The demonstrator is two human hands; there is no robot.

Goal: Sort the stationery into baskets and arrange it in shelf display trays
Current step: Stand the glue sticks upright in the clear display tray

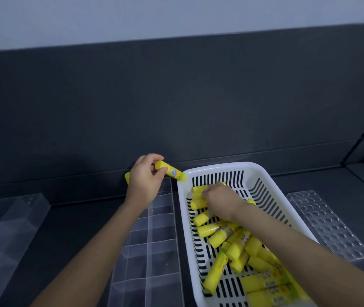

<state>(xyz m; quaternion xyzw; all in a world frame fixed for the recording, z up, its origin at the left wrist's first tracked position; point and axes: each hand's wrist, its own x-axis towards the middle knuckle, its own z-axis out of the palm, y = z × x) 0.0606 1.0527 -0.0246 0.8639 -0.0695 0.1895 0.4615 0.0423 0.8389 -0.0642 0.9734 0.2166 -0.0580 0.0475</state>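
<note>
Glue stick [170, 173] gripped in left hand [145, 180], axis left-right, over far end of tray [154, 238]; I see right hand [219, 199] clutching sticks [198, 203] in basket [220, 167].

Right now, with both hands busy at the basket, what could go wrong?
1. The left hand holds a glue stick by one end. Its free end sits close to the basket rim, so it could clip it and slip out.
2. The right hand digs into the loose pile of glue sticks, and neighbours may roll.
3. The clear divided tray barely shows against the dark shelf, so a wrong compartment is likely.
</note>
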